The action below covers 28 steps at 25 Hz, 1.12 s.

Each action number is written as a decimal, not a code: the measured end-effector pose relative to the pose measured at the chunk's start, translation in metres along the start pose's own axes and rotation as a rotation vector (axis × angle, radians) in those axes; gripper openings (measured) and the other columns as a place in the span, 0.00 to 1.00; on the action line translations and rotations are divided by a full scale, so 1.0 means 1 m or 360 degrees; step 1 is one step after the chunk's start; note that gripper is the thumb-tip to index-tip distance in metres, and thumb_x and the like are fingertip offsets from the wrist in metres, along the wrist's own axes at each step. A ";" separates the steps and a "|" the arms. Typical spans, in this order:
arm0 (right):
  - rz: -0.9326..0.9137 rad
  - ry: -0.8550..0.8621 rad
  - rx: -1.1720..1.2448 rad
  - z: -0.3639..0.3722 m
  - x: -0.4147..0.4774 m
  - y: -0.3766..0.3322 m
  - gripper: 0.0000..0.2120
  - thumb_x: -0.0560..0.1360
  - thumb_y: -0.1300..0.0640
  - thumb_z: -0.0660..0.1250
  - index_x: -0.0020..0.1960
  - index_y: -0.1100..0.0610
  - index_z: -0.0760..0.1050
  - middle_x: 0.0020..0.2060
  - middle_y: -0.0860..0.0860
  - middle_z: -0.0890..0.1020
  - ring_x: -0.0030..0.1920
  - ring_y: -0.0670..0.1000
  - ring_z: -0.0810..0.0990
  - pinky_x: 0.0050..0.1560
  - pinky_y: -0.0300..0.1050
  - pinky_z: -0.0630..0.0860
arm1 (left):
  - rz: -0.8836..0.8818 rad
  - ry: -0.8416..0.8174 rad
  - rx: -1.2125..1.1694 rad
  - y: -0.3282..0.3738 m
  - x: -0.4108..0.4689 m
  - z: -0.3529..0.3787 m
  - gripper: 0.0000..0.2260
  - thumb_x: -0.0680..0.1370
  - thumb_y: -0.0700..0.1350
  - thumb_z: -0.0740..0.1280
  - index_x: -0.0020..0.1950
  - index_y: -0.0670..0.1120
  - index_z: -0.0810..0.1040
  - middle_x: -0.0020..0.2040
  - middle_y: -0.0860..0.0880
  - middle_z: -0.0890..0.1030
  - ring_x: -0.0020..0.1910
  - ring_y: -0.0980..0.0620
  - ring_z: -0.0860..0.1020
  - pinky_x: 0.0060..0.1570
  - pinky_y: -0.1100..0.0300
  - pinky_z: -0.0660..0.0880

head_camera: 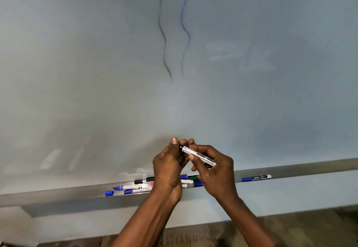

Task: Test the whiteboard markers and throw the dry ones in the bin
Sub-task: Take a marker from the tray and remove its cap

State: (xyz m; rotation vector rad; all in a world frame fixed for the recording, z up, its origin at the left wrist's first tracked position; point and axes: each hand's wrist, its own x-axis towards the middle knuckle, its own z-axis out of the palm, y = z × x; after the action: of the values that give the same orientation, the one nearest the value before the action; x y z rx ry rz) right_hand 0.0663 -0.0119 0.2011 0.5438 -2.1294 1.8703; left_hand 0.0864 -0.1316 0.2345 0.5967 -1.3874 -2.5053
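The marker (197,156) lies between the hands, slanting from its green cap (179,142), pinched in the left hand (168,167), down to the barrel gripped by the right hand (215,171), with the whiteboard (96,72) just beyond and the tray (58,192) below.

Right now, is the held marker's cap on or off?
Cannot tell: fingers of the left hand hide the green cap where it meets the marker.

The only camera sits on the person's head, close in front of the whiteboard (271,101). It faces the whiteboard, sees below its bottom edge to the floor (290,231), and seems tipped a little sideways.
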 end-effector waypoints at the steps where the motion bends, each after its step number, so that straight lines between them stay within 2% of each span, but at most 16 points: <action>1: 0.0028 0.0026 -0.0021 -0.003 -0.002 0.005 0.11 0.77 0.62 0.76 0.55 0.48 0.86 0.45 0.42 0.88 0.44 0.48 0.88 0.44 0.44 0.84 | 0.0028 0.0002 0.0041 -0.007 -0.001 0.003 0.16 0.87 0.48 0.65 0.55 0.36 0.84 0.55 0.39 0.89 0.59 0.39 0.87 0.63 0.46 0.82; 3: 0.0120 0.0067 -0.0030 -0.008 -0.004 0.013 0.07 0.77 0.60 0.76 0.52 0.50 0.85 0.44 0.43 0.88 0.47 0.48 0.88 0.47 0.47 0.84 | 0.0054 -0.0023 0.0094 -0.018 -0.002 0.008 0.16 0.87 0.48 0.64 0.54 0.36 0.83 0.55 0.39 0.89 0.58 0.39 0.87 0.63 0.46 0.82; 5: 0.0259 0.0100 0.0022 -0.017 -0.008 0.020 0.03 0.77 0.59 0.76 0.48 0.52 0.84 0.40 0.46 0.88 0.43 0.49 0.87 0.45 0.48 0.83 | 0.0054 -0.0072 0.0151 -0.030 -0.002 0.014 0.16 0.88 0.48 0.64 0.54 0.35 0.82 0.55 0.39 0.89 0.58 0.39 0.87 0.63 0.46 0.82; 9: 0.0585 0.0198 0.0308 -0.037 -0.017 0.032 0.04 0.77 0.58 0.77 0.46 0.58 0.85 0.36 0.49 0.86 0.36 0.47 0.84 0.38 0.37 0.77 | 0.0089 -0.0147 0.0303 -0.056 -0.005 0.022 0.17 0.87 0.48 0.65 0.52 0.36 0.84 0.54 0.40 0.89 0.57 0.41 0.88 0.61 0.48 0.82; 12: 0.0902 0.0207 0.0671 -0.051 -0.025 0.045 0.08 0.78 0.59 0.75 0.44 0.63 0.82 0.32 0.55 0.79 0.27 0.47 0.70 0.28 0.37 0.66 | 0.0134 -0.0202 0.0432 -0.077 -0.003 0.028 0.17 0.88 0.47 0.64 0.52 0.36 0.86 0.53 0.41 0.90 0.56 0.40 0.88 0.64 0.41 0.82; 15: 0.1164 0.0196 0.1034 -0.068 -0.028 0.061 0.08 0.79 0.60 0.73 0.46 0.65 0.82 0.32 0.57 0.73 0.26 0.47 0.61 0.26 0.37 0.57 | 0.0156 -0.0306 0.0548 -0.096 0.003 0.037 0.16 0.88 0.48 0.64 0.52 0.38 0.86 0.54 0.42 0.90 0.55 0.38 0.88 0.65 0.35 0.81; 18: 0.1347 0.0191 0.1216 -0.083 -0.030 0.078 0.07 0.78 0.60 0.73 0.51 0.64 0.84 0.31 0.54 0.73 0.25 0.45 0.61 0.23 0.35 0.58 | 0.0172 -0.0391 0.0612 -0.117 0.008 0.045 0.16 0.88 0.48 0.65 0.52 0.37 0.85 0.53 0.42 0.90 0.55 0.35 0.87 0.65 0.37 0.81; 21: 0.1440 0.0203 0.1387 -0.096 -0.034 0.093 0.09 0.73 0.57 0.75 0.50 0.61 0.83 0.32 0.53 0.72 0.24 0.44 0.61 0.22 0.35 0.56 | 0.0180 -0.0443 0.0673 -0.136 0.015 0.052 0.15 0.88 0.47 0.64 0.52 0.38 0.85 0.52 0.43 0.90 0.52 0.39 0.88 0.61 0.44 0.84; 24: 0.1386 0.0125 0.1122 -0.106 -0.035 0.115 0.08 0.77 0.55 0.73 0.51 0.60 0.84 0.35 0.55 0.78 0.24 0.46 0.64 0.24 0.37 0.57 | 0.0169 -0.0435 0.0773 -0.154 0.024 0.057 0.14 0.88 0.46 0.64 0.53 0.38 0.85 0.50 0.45 0.90 0.48 0.46 0.88 0.51 0.57 0.84; 26: 0.1344 0.0083 0.0799 -0.113 -0.034 0.134 0.10 0.80 0.53 0.72 0.53 0.59 0.85 0.40 0.57 0.85 0.26 0.49 0.69 0.27 0.39 0.63 | 0.0100 -0.0341 0.0762 -0.169 0.033 0.058 0.13 0.88 0.45 0.66 0.54 0.38 0.86 0.49 0.46 0.90 0.47 0.49 0.88 0.45 0.62 0.83; 28: 0.1352 0.0031 0.0623 -0.120 -0.033 0.151 0.11 0.80 0.51 0.72 0.55 0.59 0.85 0.44 0.60 0.88 0.30 0.51 0.76 0.32 0.41 0.72 | 0.0074 -0.0277 0.0858 -0.187 0.042 0.057 0.13 0.87 0.47 0.67 0.56 0.40 0.87 0.49 0.47 0.90 0.48 0.52 0.89 0.44 0.63 0.83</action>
State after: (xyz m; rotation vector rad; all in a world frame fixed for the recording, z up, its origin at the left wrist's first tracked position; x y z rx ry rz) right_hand 0.0236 0.1255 0.0694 -0.4078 -2.1589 2.7230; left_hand 0.0251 -0.0049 0.0926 0.4300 -2.1381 -2.1808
